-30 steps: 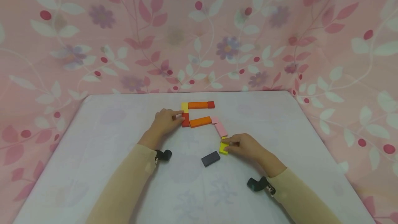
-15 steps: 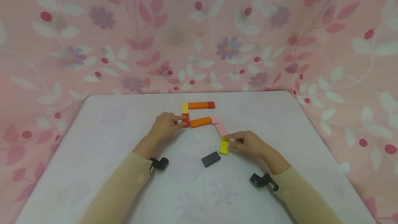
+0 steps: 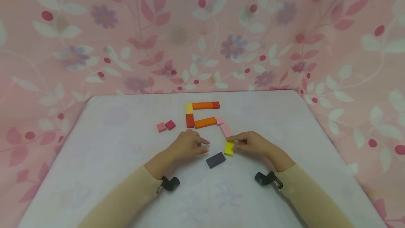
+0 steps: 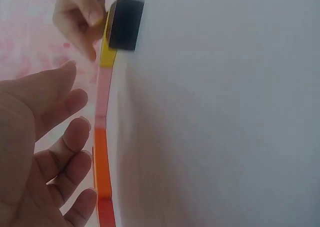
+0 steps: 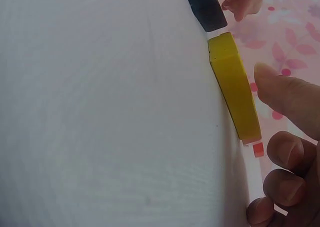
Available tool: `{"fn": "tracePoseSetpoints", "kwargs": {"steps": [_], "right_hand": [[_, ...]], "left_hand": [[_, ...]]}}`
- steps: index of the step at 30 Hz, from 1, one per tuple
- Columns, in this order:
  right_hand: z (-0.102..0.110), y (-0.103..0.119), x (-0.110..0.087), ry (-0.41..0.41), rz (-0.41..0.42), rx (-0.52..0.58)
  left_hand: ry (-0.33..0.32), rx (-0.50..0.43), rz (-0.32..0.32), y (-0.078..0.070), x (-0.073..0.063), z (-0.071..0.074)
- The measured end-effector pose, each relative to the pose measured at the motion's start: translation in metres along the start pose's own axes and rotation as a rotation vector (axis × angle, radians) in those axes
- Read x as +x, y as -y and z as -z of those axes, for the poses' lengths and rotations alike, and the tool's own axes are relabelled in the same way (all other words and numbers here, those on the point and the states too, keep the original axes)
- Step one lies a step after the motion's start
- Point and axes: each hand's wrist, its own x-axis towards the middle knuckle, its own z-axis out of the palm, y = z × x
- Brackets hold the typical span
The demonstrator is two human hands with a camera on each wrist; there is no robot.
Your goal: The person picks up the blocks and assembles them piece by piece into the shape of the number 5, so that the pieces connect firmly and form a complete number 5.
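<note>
Head view: left hand (image 3: 186,145) and right hand (image 3: 253,146) released
Yellow block (image 3: 229,148) beside the latter, nearer the right edge of the tabletop (image 3: 310,143) than the left; left wrist view: fingers (image 4: 75,134) parted; right wrist view: thumb (image 5: 290,97) apart from yellow block

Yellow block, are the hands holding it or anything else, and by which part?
Nothing is held. The left hand is empty; the right hand is at the yellow block without gripping it, though any light touch cannot be told.

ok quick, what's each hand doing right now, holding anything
Left hand: open, holding nothing.
Right hand: open, fingers right by the yellow block; whether they touch it cannot be told.
</note>
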Motion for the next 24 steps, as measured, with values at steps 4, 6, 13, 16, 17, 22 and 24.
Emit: {"fn": "tracePoseSetpoints", "kwargs": {"steps": [4, 6, 13, 16, 17, 22, 24], "right_hand": [[0.000, 0.000, 0.001, 0.018, 0.015, 0.004], [0.001, 0.001, 0.001, 0.024, 0.016, 0.001], [0.001, 0.001, 0.002, 0.044, 0.024, -0.017], [0.001, 0.001, 0.002, 0.049, 0.029, -0.017], [0.001, 0.001, 0.002, 0.051, 0.029, -0.020], [0.001, 0.003, 0.002, 0.058, 0.023, -0.017], [0.000, 0.003, 0.002, 0.062, 0.018, -0.021]], "left_hand": [[0.026, 0.009, -0.039, -0.013, -0.002, -0.004], [0.034, 0.012, -0.050, -0.017, -0.002, -0.005], [0.067, 0.048, -0.089, -0.027, -0.001, -0.011], [0.077, 0.083, -0.109, -0.029, -0.002, -0.015], [0.079, 0.089, -0.113, -0.029, -0.002, -0.016], [0.078, 0.115, -0.105, -0.030, -0.003, -0.016], [0.079, 0.122, -0.105, -0.030, -0.003, -0.016]]}}
